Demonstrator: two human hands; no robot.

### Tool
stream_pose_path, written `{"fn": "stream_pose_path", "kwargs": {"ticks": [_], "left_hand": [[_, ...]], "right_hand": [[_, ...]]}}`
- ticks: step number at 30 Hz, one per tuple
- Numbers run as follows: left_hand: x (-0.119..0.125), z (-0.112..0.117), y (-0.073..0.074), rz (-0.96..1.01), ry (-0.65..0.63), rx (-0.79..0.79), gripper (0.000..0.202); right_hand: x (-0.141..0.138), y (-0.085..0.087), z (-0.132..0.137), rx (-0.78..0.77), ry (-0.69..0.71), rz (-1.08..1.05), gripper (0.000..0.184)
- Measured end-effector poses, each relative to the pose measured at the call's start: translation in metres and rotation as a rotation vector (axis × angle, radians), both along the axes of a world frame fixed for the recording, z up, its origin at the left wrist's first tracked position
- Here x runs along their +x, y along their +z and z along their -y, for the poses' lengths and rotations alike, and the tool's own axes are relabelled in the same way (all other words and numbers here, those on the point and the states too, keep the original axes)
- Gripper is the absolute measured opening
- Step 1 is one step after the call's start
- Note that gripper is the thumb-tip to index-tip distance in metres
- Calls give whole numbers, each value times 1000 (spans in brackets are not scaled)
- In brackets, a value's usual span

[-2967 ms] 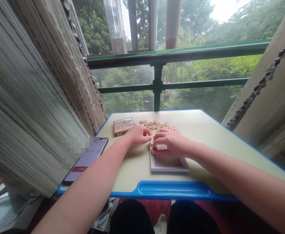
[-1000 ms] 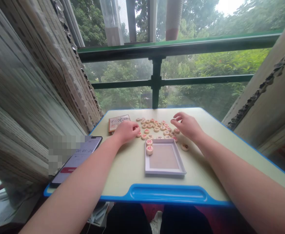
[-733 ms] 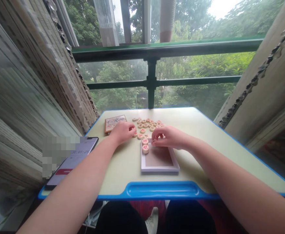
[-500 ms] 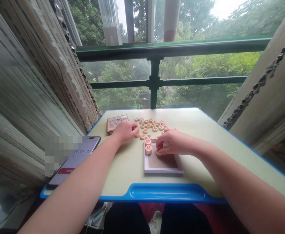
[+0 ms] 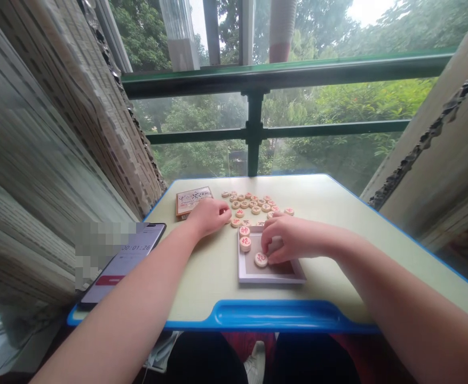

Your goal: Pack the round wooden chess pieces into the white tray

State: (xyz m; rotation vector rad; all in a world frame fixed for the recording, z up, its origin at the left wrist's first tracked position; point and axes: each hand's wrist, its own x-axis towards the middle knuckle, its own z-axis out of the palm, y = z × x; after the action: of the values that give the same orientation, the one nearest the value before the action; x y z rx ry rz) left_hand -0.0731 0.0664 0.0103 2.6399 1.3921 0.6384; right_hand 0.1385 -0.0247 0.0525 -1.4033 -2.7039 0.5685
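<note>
Three round wooden xiangqi pieces [image 5: 245, 244] lay in the shallow white tray [image 5: 271, 280] in front of me, with red characters on their tops. Two sat one behind the other against the tray's left wall, near its far corner. The third piece [image 5: 261, 260] lay on its own nearer the tray's near wall, with open floor between it and the other two. More open floor may have lain to its right, but my hand hid most of it.

My right hand [image 5: 295, 240] reached over the tray from the right, wrist level and fingers curled downward. My fingertips [image 5: 268, 249] were just beside the third piece; I could not tell whether they gripped it.

Just beyond the tray's far edge lay a loose cluster of xiangqi pieces [image 5: 250, 204], too many and too tightly bunched to count exactly. My left hand [image 5: 209, 217] rested left of the tray at the cluster's near edge, its fingers curled; I could not tell whether they held anything.

Further left stood one printed box [image 5: 193, 201], and one phone [image 5: 121, 264] lay nearer me, showing 00:01:26. All of this sat on a pale table [image 5: 201, 280] with a blue rim.
</note>
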Motion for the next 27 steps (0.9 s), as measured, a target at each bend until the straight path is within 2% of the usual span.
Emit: {"fn": "stream_pose_path", "kwargs": {"ticks": [4, 9, 14, 19, 23, 27], "left_hand": [[0, 0, 1, -12, -13, 8, 29], [-1, -1, 0, -3, 10, -8, 28], [0, 1, 2, -4, -6, -2, 29], [0, 0, 1, -14, -22, 3, 29], [0, 0, 1, 2, -5, 7, 29], [1, 1, 2, 6, -14, -4, 28]], "right_hand": [[-6, 3, 6, 15, -43, -10, 19], [-13, 0, 8, 30, 10, -20, 16], [-19, -7, 6, 69, 2, -32, 20], [-19, -7, 8, 31, -23, -32, 25], [-18, -2, 9, -16, -24, -13, 18], [-19, -6, 7, 32, -4, -28, 17]]}}
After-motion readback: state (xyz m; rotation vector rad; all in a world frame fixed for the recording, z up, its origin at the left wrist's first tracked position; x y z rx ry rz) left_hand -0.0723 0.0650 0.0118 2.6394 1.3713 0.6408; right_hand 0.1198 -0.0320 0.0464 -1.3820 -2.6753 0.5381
